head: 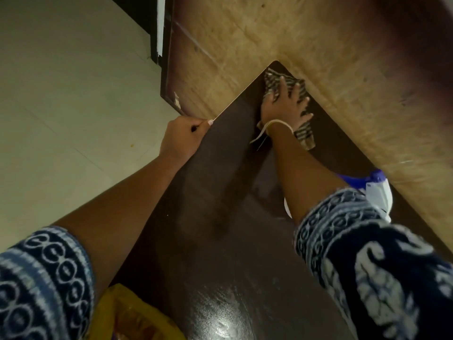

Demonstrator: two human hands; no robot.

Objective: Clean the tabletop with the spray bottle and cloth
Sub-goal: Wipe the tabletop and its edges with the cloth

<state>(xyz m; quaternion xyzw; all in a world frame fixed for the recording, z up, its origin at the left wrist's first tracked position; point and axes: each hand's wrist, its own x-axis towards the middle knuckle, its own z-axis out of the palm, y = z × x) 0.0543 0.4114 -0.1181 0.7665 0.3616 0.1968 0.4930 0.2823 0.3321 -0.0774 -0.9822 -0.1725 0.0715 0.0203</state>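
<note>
Wiping at far corner of tabletop; risks at edges.

Dark tabletop (220, 241) wet and glossy near the body: slip of a braced palm possible. Spray bottle (377, 192) standing at the right edge, just behind the right forearm: knock-off likely on a backward sweep of the arm. Striped cloth (286, 94) flat at the far corner, pressed under the right hand (284, 104), fingers spread apart and straight: overrun past the corner possible, cloth dropped off. Left hand (183, 138) curled round the left table edge, thumb on top: pinch unlikely, steadying only.
</note>
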